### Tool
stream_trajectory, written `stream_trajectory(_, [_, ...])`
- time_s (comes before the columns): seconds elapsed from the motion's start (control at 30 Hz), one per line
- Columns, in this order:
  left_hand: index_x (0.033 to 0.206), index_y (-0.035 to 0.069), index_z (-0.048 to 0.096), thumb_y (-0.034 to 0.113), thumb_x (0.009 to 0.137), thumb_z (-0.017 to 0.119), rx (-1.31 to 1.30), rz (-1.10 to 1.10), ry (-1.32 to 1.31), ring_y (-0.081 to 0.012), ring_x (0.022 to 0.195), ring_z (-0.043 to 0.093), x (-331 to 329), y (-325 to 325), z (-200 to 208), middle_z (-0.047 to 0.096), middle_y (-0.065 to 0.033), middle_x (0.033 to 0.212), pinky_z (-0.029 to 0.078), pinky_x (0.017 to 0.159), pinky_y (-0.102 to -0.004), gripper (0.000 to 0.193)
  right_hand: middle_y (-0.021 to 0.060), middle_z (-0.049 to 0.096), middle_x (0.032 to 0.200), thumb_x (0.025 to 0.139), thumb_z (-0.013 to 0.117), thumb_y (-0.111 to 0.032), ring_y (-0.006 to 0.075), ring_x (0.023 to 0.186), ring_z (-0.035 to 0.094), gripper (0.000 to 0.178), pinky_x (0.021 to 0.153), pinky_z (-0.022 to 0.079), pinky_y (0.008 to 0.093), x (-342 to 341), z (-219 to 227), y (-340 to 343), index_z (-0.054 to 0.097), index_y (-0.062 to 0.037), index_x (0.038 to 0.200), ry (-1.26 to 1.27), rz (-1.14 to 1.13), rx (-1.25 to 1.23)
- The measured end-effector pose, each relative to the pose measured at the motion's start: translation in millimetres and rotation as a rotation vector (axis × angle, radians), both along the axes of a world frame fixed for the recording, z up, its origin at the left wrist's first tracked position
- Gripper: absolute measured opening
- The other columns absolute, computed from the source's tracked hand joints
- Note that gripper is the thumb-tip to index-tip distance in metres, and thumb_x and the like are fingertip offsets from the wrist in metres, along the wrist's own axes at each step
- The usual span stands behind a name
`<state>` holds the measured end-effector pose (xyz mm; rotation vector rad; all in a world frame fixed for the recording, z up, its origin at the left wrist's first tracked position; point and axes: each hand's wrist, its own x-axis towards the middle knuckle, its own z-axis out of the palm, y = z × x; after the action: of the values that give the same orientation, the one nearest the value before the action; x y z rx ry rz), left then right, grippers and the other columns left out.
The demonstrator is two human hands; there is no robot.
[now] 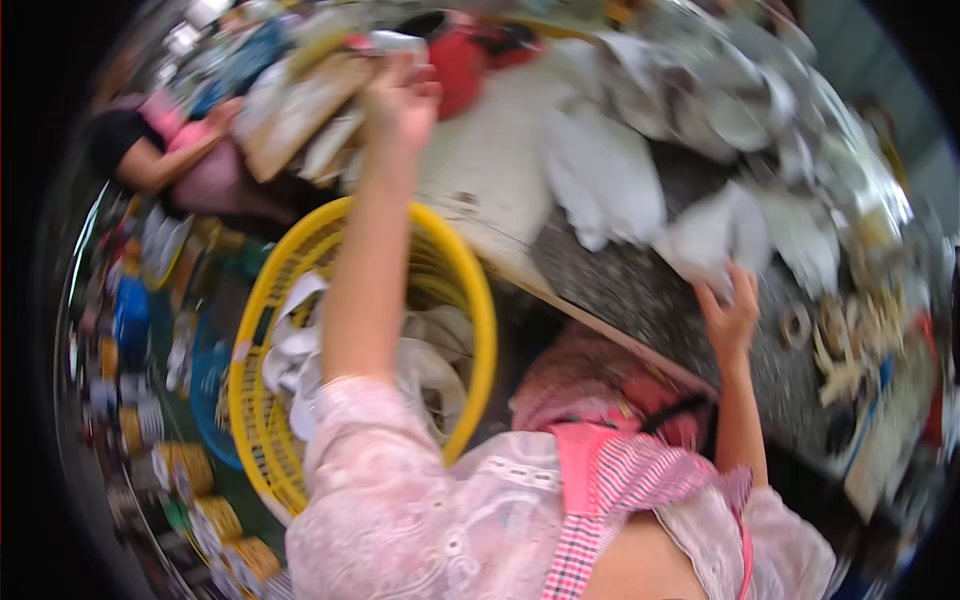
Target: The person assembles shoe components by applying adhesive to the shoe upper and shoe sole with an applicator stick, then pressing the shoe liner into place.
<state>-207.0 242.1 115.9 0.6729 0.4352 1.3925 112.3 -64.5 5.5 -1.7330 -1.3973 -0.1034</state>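
Observation:
My left hand (402, 105) reaches far forward over the yellow basket, its fingers curled at a small shiny whitish object (397, 43). Blur hides what that object is. Beside the hand stands a round red container (458, 75). Over the dark speckled part of the table, my right hand (731, 312) pinches the near edge of a thin white sheet-like piece (715, 235). Another white piece (605, 180) lies just left of it, and a further pale piece (803, 235) lies to its right.
The yellow plastic basket (484, 330) holds white strips and rings. Crumpled white and clear material (700, 95) heaps up at the back right. A tape roll (795, 327) and pale scraps (850, 340) lie at right. Another person (165, 150) sits at far left near stacked boards (310, 115).

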Motion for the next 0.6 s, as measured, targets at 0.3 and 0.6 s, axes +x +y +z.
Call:
stream_trajectory(0.3, [0.094,0.01,0.053,0.017,0.089,0.055,0.056,-0.392,0.329,-0.0117,0.079,0.054,127,-195,-3,0.059,-0.0015,0.087,0.039,0.068,-0.0256,0.009,0.0075,0.059,0.093,0.073,0.067,-0.009,0.0181,0.086,0.055,0.052,0.076,0.043,0.029,-23,58,-49,0.048,-0.0051,0.122,0.368,0.207,0.177])
stream_trajectory(0.6, [0.091,0.002,0.05,0.007,0.089,0.049,0.604,-0.764,0.647,-0.0093,0.085,0.052,148,-263,8,0.057,-0.0078,0.097,0.041,0.078,-0.0258,0.006,0.0069,0.057,0.084,0.073,0.067,0.002,0.0104,0.077,0.057,0.086,0.07,0.047,0.0235,-13,62,-65,0.016,-0.0115,0.141,1.229,0.694,-0.109])
